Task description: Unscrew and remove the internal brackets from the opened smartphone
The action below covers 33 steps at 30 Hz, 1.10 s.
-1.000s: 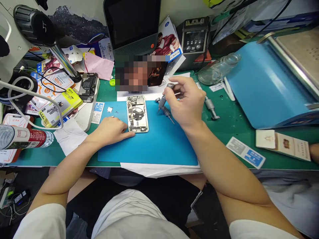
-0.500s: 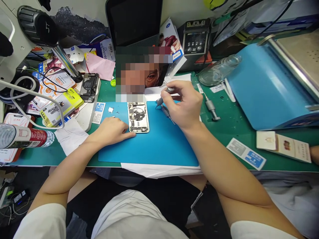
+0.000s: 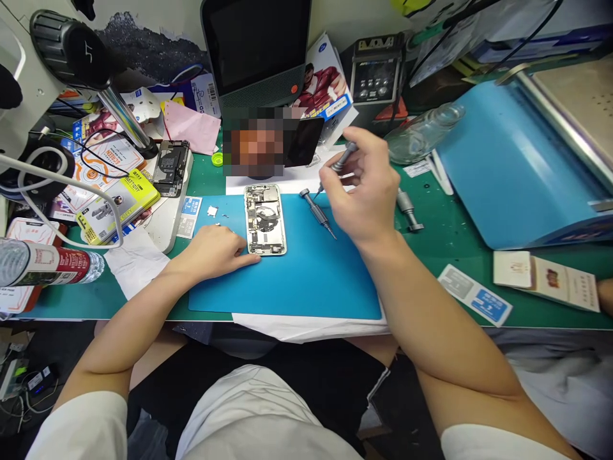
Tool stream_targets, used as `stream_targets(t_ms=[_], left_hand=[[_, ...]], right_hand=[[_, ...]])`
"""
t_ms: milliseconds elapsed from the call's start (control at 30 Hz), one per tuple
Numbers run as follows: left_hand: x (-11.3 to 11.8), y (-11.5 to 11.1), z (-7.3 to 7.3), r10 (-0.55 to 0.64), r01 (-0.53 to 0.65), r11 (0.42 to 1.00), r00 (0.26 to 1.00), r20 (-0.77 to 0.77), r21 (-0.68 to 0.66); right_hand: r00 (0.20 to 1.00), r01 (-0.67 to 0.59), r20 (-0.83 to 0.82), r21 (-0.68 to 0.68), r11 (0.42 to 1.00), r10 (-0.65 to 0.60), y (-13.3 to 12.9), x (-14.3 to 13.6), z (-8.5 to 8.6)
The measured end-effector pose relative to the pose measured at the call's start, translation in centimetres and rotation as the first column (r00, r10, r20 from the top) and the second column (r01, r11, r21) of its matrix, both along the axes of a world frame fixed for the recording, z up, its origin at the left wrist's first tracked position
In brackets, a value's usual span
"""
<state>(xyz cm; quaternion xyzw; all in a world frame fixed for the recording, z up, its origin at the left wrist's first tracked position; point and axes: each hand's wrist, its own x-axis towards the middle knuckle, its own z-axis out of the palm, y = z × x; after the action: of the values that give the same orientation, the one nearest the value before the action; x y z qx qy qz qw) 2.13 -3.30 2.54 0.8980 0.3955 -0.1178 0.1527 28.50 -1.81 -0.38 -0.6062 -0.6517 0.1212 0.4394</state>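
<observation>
An opened phone (image 3: 266, 220) with its inner parts exposed lies on the blue mat (image 3: 287, 287). My left hand (image 3: 218, 252) rests at its lower left corner, fingers curled, the thumb along the bottom edge and the index finger by the side. Pinched in my right hand (image 3: 366, 182) is a grey screwdriver (image 3: 345, 156), its tip pointing down and left above the mat. Below that tip a second screwdriver (image 3: 317, 213) lies on the mat. Another screwdriver (image 3: 406, 209) lies to the right of my right hand, partly hidden by it.
A dark phone screen (image 3: 304, 142) leans behind the mat, beside a blurred patch. A glass bottle (image 3: 424, 134) lies at the back right. On the left are a battery box (image 3: 119, 207), another opened phone (image 3: 171, 167) and a water bottle (image 3: 52, 262). A cigarette pack (image 3: 565, 284) lies right.
My right hand has risen and moved right with the screwdriver, uncovering more of the one on the mat. The dark screen behind the mat shows a different reflection. My left hand stays put.
</observation>
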Motion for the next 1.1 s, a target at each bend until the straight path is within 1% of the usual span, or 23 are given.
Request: stream_targets(t_ms=[67,133,233,333,400,467,533,600,700,867,1033,1100], left_hand=[[0.0,0.0,0.0,-0.006,0.006,1.000,1.000,0.002,0.006],[0.0,0.0,-0.1,-0.009,0.009,1.000,1.000,-0.002,0.012],[-0.1,0.0,-0.1,-0.022,0.022,1.000,1.000,0.000,0.010],[-0.3,0.1,-0.1,-0.047,0.047,0.999,0.999,0.013,0.007],[-0.3,0.2,-0.2,-0.058,0.058,0.998,0.998,0.020,0.002],[-0.4,0.2,-0.2,-0.058,0.058,0.998,0.998,0.030,-0.002],[-0.4,0.2,-0.2,-0.055,0.055,0.998,0.998,0.042,-0.003],[-0.5,0.2,-0.3,-0.057,0.057,0.998,0.997,0.048,0.002],[-0.5,0.1,-0.4,-0.061,0.060,0.998,0.997,0.045,0.015],[-0.5,0.1,-0.5,-0.064,0.063,0.998,0.997,0.039,0.019],[-0.5,0.2,-0.7,-0.065,0.064,0.998,0.997,0.035,0.024],[-0.5,0.2,-0.7,-0.065,0.064,0.998,0.997,0.041,0.024]], right_hand=[[0.999,-0.018,-0.029,0.042,0.999,0.019,0.3,0.5,-0.4],[0.994,-0.073,-0.067,0.122,0.990,0.082,0.7,0.7,-1.1],[0.968,-0.188,-0.120,0.230,0.955,0.220,0.5,0.1,-2.0],[0.901,-0.326,-0.191,0.290,0.900,0.388,-0.6,-1.5,-2.1],[0.830,-0.433,-0.236,0.297,0.851,0.505,-1.7,-2.8,-2.0],[0.772,-0.522,-0.225,0.310,0.795,0.594,-2.6,-3.9,-2.0],[0.735,-0.568,-0.202,0.338,0.751,0.647,-3.2,-4.6,-2.2],[0.710,-0.596,-0.189,0.350,0.722,0.678,-3.4,-5.0,-2.4],[0.700,-0.618,-0.169,0.342,0.708,0.693,-3.4,-5.2,-2.7],[0.712,-0.629,-0.120,0.327,0.705,0.691,-3.3,-5.3,-2.6],[0.711,-0.651,-0.152,0.225,0.725,0.686,-3.4,-5.3,-2.5],[0.707,-0.653,-0.147,0.240,0.718,0.692,-3.4,-5.3,-2.5]])
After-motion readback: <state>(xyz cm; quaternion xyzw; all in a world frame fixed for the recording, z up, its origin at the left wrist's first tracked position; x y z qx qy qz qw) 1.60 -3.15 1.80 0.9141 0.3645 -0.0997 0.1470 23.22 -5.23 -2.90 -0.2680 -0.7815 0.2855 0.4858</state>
